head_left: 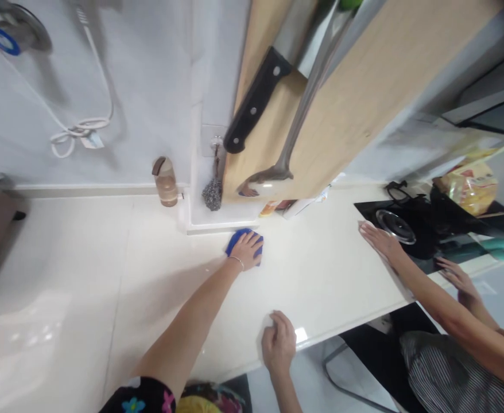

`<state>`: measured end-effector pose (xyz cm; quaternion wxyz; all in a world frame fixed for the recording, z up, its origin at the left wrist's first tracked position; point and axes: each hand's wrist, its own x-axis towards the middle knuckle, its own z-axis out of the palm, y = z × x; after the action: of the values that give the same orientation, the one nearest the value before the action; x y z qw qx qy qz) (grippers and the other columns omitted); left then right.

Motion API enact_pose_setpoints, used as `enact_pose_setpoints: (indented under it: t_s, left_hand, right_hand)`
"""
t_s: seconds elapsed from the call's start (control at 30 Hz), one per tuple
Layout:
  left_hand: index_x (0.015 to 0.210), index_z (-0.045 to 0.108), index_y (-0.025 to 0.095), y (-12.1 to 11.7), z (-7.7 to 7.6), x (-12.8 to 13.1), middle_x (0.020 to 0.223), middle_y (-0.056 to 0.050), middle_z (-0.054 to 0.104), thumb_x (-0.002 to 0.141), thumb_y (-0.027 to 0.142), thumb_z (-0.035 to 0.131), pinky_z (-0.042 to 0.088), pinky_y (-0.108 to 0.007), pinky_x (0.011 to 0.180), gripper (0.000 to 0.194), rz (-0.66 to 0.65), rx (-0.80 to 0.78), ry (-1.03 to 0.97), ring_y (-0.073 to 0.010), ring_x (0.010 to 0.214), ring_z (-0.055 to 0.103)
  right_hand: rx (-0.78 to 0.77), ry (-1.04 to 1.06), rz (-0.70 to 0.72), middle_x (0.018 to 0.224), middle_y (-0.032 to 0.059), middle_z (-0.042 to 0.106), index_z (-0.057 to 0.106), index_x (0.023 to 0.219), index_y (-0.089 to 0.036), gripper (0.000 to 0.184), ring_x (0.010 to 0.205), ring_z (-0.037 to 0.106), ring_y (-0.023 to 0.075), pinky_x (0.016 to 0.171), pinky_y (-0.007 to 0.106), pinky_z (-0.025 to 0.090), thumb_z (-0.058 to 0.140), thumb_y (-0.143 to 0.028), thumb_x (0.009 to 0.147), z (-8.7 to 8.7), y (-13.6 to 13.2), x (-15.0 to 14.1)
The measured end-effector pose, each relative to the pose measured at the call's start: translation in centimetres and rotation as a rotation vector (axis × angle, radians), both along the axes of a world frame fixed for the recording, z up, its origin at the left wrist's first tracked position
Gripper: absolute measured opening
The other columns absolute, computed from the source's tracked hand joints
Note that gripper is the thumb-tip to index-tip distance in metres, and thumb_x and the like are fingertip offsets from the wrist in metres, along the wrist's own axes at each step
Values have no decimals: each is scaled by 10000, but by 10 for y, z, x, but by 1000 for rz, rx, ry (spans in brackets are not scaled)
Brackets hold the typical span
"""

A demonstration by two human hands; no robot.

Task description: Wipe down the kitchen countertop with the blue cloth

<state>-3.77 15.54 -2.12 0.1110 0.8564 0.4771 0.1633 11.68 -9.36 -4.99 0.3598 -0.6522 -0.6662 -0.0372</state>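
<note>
My left hand (pixel 247 251) presses down on a blue cloth (pixel 233 241), its fingers over the top. The cloth lies on the white countertop (pixel 316 252), right by the foot of the wall corner. Nearer the front edge, my right hand (pixel 280 342) rests with curled fingers, and nothing shows in it. A steel wool scrubber (pixel 212 194) hangs on a wall hook just above the cloth.
A co-worker's hand (pixel 379 240) lies flat on the counter beside a black cooktop (pixel 419 229); their other hand (pixel 458 278) is at its front edge. A knife (pixel 256 103) and a ladle (pixel 295 132) hang before a wooden board (pixel 364 86). A brownish bottle (pixel 166 182) stands by the wall.
</note>
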Motion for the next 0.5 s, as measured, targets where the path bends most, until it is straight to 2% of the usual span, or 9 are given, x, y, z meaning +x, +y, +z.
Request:
enact_pose_setpoints:
  t_s: [0.23, 0.5]
  left_hand:
    - [1448, 512, 225, -30, 5, -68, 1591, -36, 404, 963, 438, 425, 177, -481, 1255, 537, 132, 35, 11, -271, 1504, 257]
    - [1456, 511, 241, -87, 9, -183, 1576, -49, 427, 953, 411, 444, 203, -481, 1249, 535, 354, 87, 41, -271, 1500, 278]
  right_hand:
    - [52, -22, 14, 1151, 134, 654, 610, 1114, -170, 274, 1110, 594, 254, 942, 453, 487, 452, -161, 890, -5, 0, 3]
    - [118, -40, 38, 1125, 137, 656, 629, 1081, -161, 283, 1063, 596, 254, 914, 433, 485, 454, -144, 859, -12, 2, 8]
